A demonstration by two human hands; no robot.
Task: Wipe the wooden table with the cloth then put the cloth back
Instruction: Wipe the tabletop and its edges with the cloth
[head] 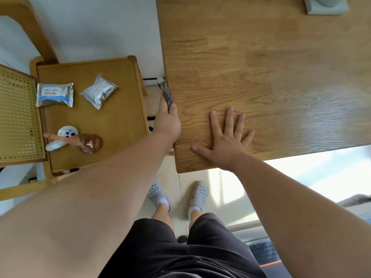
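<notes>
Wooden table [261,67], bare: my right hand [226,141] spread flat near its corner for bracing, my left hand [168,119] at nine o'clock gripping the striped cloth [167,93] along the table's edge.

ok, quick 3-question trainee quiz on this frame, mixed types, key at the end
1. True or false: the right hand lies flat, fingers spread, on the wooden table.
2. Which hand holds the striped cloth? A) left B) right C) neither
3. Fill in: the cloth is at the table's ___ edge, as seen in the picture.

Key:
1. True
2. A, the left hand has its grip on it
3. Left
</notes>
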